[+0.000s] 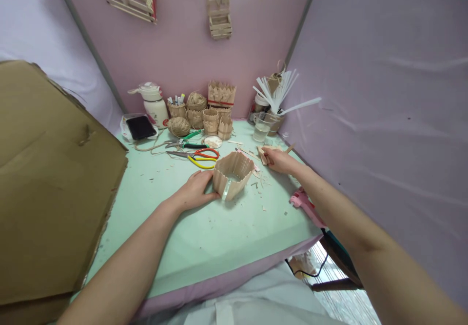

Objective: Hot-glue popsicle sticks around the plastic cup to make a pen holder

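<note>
A small open container walled with upright wooden pieces [234, 171] stands on the pale green table, with a clear section at its front. My left hand [195, 190] is at its left side, thumb and fingers apart and touching its wall. Farther right, my right hand [277, 160] is over a small pile of flat wooden pieces [262, 155]; its fingers are bent together on them, and what lies between the fingertips is too small to tell. Wood scraps lie between the container and my right hand.
Red-handled scissors [208, 153], yellow-handled pliers [201, 163] and green-handled cutters [193, 145] lie behind the container. A pink glue gun [307, 207] lies under my right forearm. Cardboard [54, 178] stands left. Twine balls, pots, a water cup [262, 129] and a thermos line the back.
</note>
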Available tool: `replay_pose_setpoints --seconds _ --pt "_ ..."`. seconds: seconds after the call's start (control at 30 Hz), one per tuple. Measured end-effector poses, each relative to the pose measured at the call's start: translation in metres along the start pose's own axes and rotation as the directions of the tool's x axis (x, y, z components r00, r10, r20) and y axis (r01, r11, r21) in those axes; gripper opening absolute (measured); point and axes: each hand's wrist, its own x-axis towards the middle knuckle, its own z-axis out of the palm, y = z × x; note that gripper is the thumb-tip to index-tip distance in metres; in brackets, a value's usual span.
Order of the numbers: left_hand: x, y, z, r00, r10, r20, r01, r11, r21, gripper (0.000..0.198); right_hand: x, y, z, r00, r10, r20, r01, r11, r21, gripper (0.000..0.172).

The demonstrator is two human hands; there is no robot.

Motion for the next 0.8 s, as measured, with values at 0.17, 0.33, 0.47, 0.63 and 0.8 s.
replay_pose_setpoints --seconds 0.17,0.33,0.47,0.63,0.8 --pt "0.000 0.002 -0.001 1.000 -0.007 -0.001 0.007 1.000 -0.020 0.042 -0.010 -0.003 -0.004 0.999 0.027 -0.019 -0.027 1.000 0.005 0.032" --pt "0.000 0.000 0.000 1.000 -0.012 -0.006 0.011 0.999 -0.034 0.044 -0.018 -0.005 -0.010 0.986 0.057 -0.160 -0.047 0.997 0.069 0.019" --pt "-0.001 0.002 -0.001 1.000 -0.005 -0.015 0.004 0.999 -0.036 0.050 -0.027 -0.008 -0.012 0.899 0.177 -0.401 -0.131 0.982 0.139 0.033" --pt "-0.004 0.002 -0.005 1.000 0.007 -0.029 -0.008 0.999 -0.038 0.057 -0.045 -0.034 -0.017 0.602 0.498 -0.624 0.068 0.747 0.661 0.024" --pt "-0.008 0.006 -0.017 0.944 -0.044 -0.328 0.040 0.999 -0.018 0.049 -0.076 -0.087 -0.038 0.417 0.718 -0.557 0.359 0.432 0.827 0.020"
